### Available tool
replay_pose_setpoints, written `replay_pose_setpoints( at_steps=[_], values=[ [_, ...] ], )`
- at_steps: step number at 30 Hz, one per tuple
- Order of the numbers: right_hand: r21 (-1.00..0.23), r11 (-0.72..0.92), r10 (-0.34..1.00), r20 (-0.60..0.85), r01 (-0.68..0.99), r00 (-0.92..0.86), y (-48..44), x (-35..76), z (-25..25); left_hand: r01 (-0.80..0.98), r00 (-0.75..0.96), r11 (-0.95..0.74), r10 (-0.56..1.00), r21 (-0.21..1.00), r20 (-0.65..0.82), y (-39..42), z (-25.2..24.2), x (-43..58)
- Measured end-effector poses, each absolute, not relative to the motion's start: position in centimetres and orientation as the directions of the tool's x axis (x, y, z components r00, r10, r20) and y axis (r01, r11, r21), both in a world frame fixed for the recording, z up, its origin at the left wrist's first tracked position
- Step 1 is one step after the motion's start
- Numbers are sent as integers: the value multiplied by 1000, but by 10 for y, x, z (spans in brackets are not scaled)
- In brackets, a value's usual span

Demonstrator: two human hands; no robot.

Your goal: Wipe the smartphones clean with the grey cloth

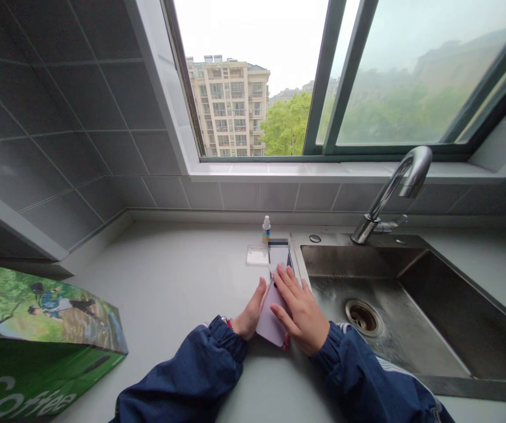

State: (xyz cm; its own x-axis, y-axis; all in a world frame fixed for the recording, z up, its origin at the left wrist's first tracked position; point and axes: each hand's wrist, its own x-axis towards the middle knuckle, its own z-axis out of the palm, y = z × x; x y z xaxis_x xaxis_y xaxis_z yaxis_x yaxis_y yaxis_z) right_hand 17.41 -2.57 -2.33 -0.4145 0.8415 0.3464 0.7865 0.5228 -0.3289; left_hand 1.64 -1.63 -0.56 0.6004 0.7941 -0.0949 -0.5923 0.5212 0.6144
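A slip toward the stainless steel sink (464, 305) is judged the main risk: the lilac rectangular panel (269, 324) is held near the right edge of the countertop (169, 282), beside the sink rim, so a sideways push could send it over the rim and into the basin. A second risk is posed by the small dropper bottle (266, 229), which stands upright near the back edge of the countertop. It could be tipped if the hands are moved too far forward. The smartphone (278, 254) and the clear plastic rectangle (257, 256), which lie just beside each other in front of the bottle, could be nudged out of place in the same way.

The right hand (302, 314) is laid across the panel, with its fingers (291, 288) spread and the thumb pressed onto the panel's face. The left hand (249, 311) is set edge-on against the panel's left long side, with its thumb (260, 294) raised alongside. Its other fingers are hidden, so their state cannot be told. The panel lies at a slant, its far end meeting the smartphone under the right fingers; whether the 2 overlap cannot be told. A green coffee box (37, 346) is placed at the left front corner of the countertop.
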Motion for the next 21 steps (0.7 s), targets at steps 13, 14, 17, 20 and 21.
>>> replay_pose_setpoints(
  at_steps=[13, 14, 17, 20, 21],
  values=[
    [-326, 604, 796, 278, 727, -537, -31, 171, -16, -595, 588, 513, 803, 619, -100, -12, -6, 17],
    [-328, 609, 793, 269, 722, -546, -31, 171, -16, -603, 576, 511, 810, 612, -108, -11, -7, 17],
    [-337, 622, 783, 255, 706, -568, -33, 170, -15, -602, 570, 535, 808, 593, -151, -11, -7, 18],
    [-341, 647, 762, 255, 682, -595, -35, 167, -12, -599, 582, 567, 793, 565, -179, -11, -7, 19],
    [-340, 655, 755, 261, 675, -602, -36, 166, -12, -598, 586, 573, 790, 560, -183, -12, -6, 19]
  ],
)
